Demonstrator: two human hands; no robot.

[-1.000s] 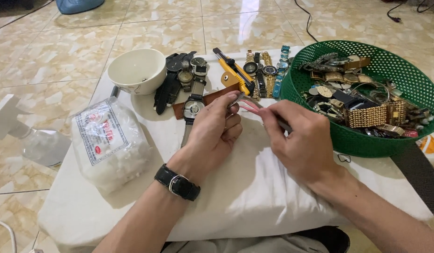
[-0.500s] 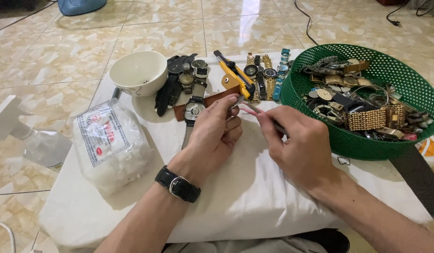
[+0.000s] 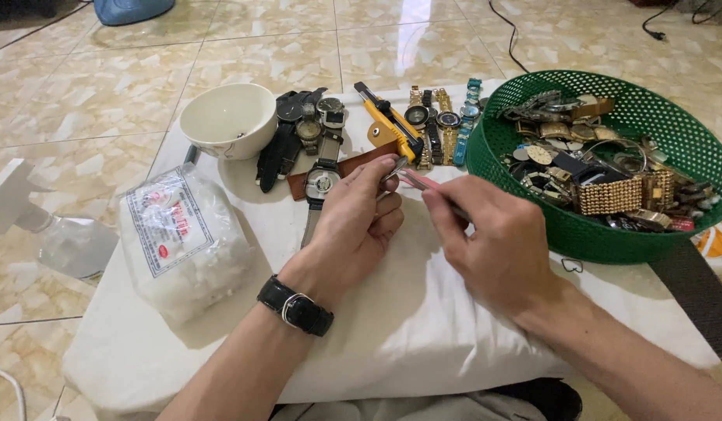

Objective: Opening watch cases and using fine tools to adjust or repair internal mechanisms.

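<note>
The small metal piece pinched between the fingertips of the left hand (image 3: 359,218) is too small to tell what it is, and the right hand (image 3: 497,242) covers most of the thin pink tool (image 3: 420,181) it holds, so only the tip shows. The left hand also hides the lower strap of the watch (image 3: 322,181) lying under it, while the heap in the green basket (image 3: 610,238) is too tangled to sort piece from piece. The basket's right rim, the blue thing (image 3: 131,9) at the top and the white object (image 3: 6,195) at the left are cut off by the edges

Left hand (image 3: 359,218) curled, right hand (image 3: 489,242) pinching, fingertips nearly meeting
</note>
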